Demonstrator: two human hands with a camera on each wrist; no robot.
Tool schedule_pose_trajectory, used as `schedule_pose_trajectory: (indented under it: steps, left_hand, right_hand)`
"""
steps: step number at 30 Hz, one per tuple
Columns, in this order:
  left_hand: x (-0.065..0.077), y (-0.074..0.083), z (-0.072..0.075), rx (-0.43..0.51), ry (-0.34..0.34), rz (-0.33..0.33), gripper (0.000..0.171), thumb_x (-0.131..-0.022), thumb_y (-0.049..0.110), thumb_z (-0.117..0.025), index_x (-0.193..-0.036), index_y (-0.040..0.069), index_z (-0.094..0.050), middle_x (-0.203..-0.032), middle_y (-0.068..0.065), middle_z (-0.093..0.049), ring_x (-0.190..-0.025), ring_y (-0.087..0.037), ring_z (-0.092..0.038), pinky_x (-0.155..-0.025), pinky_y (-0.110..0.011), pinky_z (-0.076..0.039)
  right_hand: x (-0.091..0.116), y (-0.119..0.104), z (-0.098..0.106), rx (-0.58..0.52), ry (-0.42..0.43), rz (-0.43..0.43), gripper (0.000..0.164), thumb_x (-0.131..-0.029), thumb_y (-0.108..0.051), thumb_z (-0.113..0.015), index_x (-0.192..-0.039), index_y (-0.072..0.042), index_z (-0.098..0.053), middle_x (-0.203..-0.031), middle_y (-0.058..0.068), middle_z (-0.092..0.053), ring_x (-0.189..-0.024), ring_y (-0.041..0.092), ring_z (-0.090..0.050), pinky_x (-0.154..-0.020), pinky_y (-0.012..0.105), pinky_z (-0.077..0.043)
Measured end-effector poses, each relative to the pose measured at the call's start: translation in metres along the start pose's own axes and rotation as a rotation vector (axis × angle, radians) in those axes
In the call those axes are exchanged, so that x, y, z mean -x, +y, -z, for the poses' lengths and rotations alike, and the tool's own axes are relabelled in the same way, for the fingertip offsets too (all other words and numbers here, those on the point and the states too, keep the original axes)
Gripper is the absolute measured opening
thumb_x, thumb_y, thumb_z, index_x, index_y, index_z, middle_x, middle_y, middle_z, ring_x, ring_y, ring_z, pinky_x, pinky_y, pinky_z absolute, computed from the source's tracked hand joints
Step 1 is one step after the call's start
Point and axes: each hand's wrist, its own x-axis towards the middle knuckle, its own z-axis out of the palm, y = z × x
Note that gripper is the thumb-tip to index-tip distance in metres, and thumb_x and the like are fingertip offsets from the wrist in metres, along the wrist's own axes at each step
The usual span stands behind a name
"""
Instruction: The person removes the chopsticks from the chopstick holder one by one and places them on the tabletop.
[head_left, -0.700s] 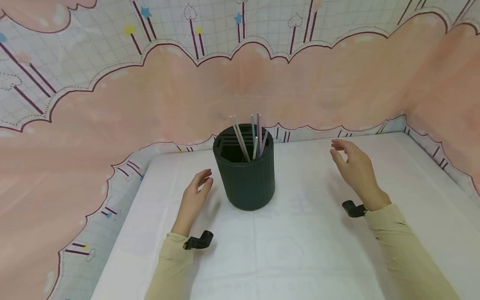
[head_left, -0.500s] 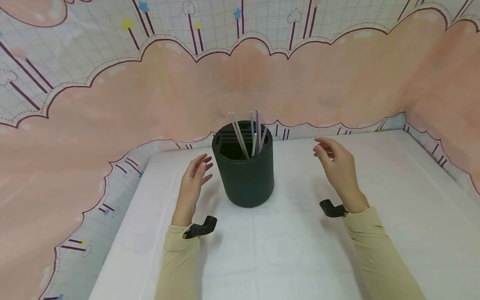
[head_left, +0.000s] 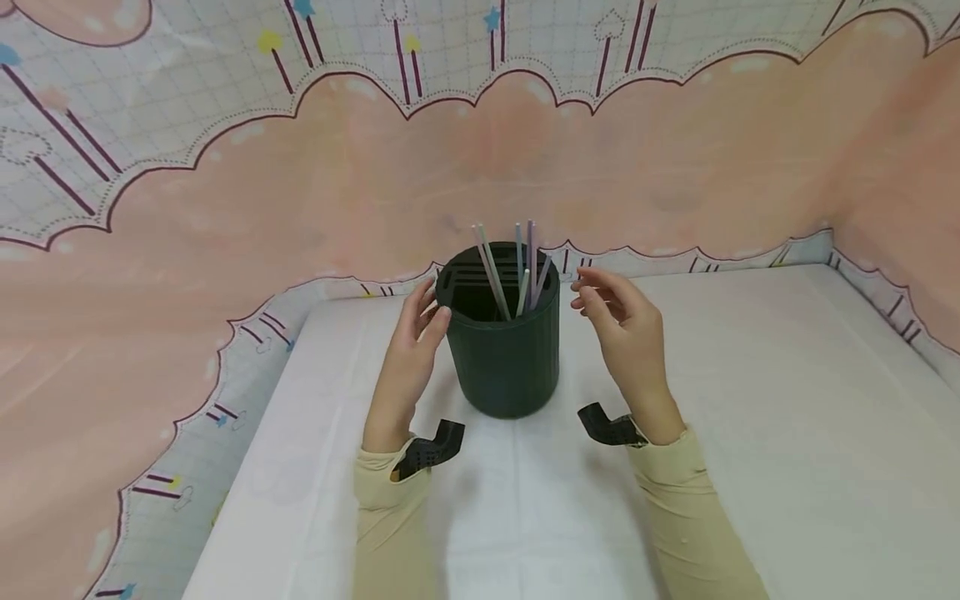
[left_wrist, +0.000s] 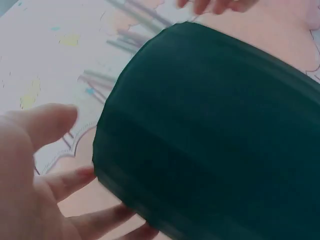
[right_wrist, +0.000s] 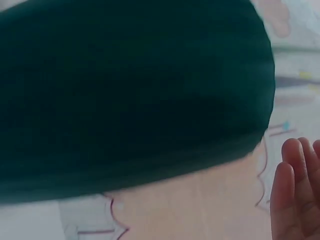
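A dark green round holder (head_left: 504, 371) stands upright on the white tabletop, its top partly covered by slots. Several thin pastel sticks (head_left: 492, 271) lean inside it and poke above the rim. At its left side is my left hand (head_left: 407, 358), thumb and fingers spread, fingertips right at the upper wall; the left wrist view shows its fingers (left_wrist: 80, 182) meeting the holder's (left_wrist: 200, 125) edge. To the right, a small gap away in the head view, my right hand (head_left: 628, 350) faces the holder with its fingers loosely bent. It holds nothing.
A white cloth (head_left: 750, 392) covers the table. Behind and beside it hangs a peach curtain (head_left: 360, 192) with a scalloped pattern, close to the table's back edge. Black wrist cameras (head_left: 609, 427) jut inward from both sleeves.
Both hands have moved inward toward the holder, the right one leftward by a long way, the left one rightward and up to the holder's side. The holder still stands in its place.
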Motion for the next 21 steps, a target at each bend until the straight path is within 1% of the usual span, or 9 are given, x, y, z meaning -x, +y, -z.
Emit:
schedule_pose_trajectory:
  steps: [2,3,5,7,10,12,16,19,21]
  left_hand:
    - [0.001,0.003,-0.005,-0.073,-0.012,-0.016,0.058,-0.089,0.044,-0.049,-0.139,0.035,-0.022,-0.144,0.006,-0.018,-0.13,-0.02,-0.02,-0.099,-0.049,-0.025]
    - [0.002,0.005,-0.007,-0.113,-0.018,-0.024,0.059,-0.089,0.045,-0.049,-0.14,0.035,-0.021,-0.145,0.006,-0.016,-0.131,-0.02,-0.018,-0.099,-0.049,-0.025]
    - [0.002,0.006,-0.009,-0.183,-0.027,-0.049,0.063,-0.088,0.047,-0.048,-0.141,0.034,-0.018,-0.146,0.006,-0.012,-0.132,-0.018,-0.014,-0.1,-0.048,-0.024]
    - [0.001,0.006,-0.01,-0.233,-0.022,-0.066,0.065,-0.087,0.05,-0.048,-0.142,0.034,-0.015,-0.146,0.006,-0.01,-0.133,-0.017,-0.011,-0.1,-0.049,-0.023]
    - [0.0,0.006,-0.011,-0.263,-0.008,-0.067,0.068,-0.085,0.054,-0.048,-0.141,0.035,-0.013,-0.146,0.005,-0.01,-0.133,-0.017,-0.011,-0.1,-0.049,-0.023]
    - [-0.001,0.005,-0.011,-0.272,-0.01,-0.052,0.07,-0.084,0.055,-0.048,-0.141,0.035,-0.012,-0.146,0.005,-0.009,-0.133,-0.018,-0.011,-0.1,-0.05,-0.022]
    - [-0.001,0.002,-0.015,-0.275,-0.014,-0.015,0.073,-0.083,0.059,-0.047,-0.141,0.036,-0.009,-0.147,0.004,-0.007,-0.133,-0.02,-0.009,-0.1,-0.054,-0.019]
    - [0.001,0.003,-0.02,-0.276,-0.008,0.02,0.076,-0.081,0.062,-0.046,-0.141,0.037,-0.007,-0.147,0.004,-0.005,-0.133,-0.022,-0.01,-0.099,-0.056,-0.018]
    - [0.0,0.003,-0.022,-0.287,0.002,0.037,0.078,-0.079,0.064,-0.047,-0.141,0.037,-0.006,-0.147,0.003,-0.005,-0.133,-0.023,-0.011,-0.099,-0.056,-0.018]
  right_hand:
    - [0.001,-0.013,-0.004,-0.006,-0.006,0.036,0.025,-0.089,-0.007,-0.054,-0.113,-0.001,-0.059,-0.097,0.009,-0.062,-0.079,0.014,-0.059,-0.073,0.022,-0.047]
    - [0.001,-0.018,-0.006,-0.006,-0.01,0.055,0.025,-0.089,-0.006,-0.054,-0.112,0.0,-0.059,-0.097,0.009,-0.061,-0.08,0.015,-0.059,-0.073,0.023,-0.047]
    - [0.0,-0.022,-0.01,-0.001,-0.018,0.094,0.025,-0.087,-0.004,-0.056,-0.111,0.001,-0.059,-0.097,0.01,-0.061,-0.082,0.016,-0.059,-0.074,0.023,-0.046]
    - [-0.001,-0.019,-0.015,-0.001,-0.028,0.123,0.026,-0.086,-0.005,-0.058,-0.112,-0.002,-0.06,-0.098,0.007,-0.061,-0.085,0.015,-0.058,-0.074,0.023,-0.046]
    - [-0.003,-0.006,-0.022,0.013,-0.042,0.158,0.028,-0.086,-0.009,-0.06,-0.113,-0.007,-0.06,-0.101,0.002,-0.061,-0.088,0.013,-0.056,-0.073,0.023,-0.045]
    - [-0.003,0.002,-0.026,0.029,-0.045,0.172,0.028,-0.086,-0.013,-0.061,-0.114,-0.01,-0.06,-0.101,-0.001,-0.06,-0.088,0.011,-0.055,-0.071,0.024,-0.045]
    - [0.0,0.009,-0.03,0.053,-0.051,0.176,0.029,-0.084,-0.015,-0.062,-0.113,-0.009,-0.06,-0.096,0.0,-0.06,-0.086,0.011,-0.053,-0.066,0.029,-0.045]
    - [0.002,0.009,-0.03,0.054,-0.104,0.176,0.031,-0.084,-0.014,-0.063,-0.114,-0.011,-0.059,-0.095,-0.002,-0.059,-0.087,0.011,-0.05,-0.066,0.03,-0.044]
    - [0.002,0.01,-0.03,0.052,-0.152,0.181,0.032,-0.084,-0.015,-0.063,-0.116,-0.012,-0.058,-0.096,-0.003,-0.059,-0.089,0.012,-0.048,-0.066,0.029,-0.044]
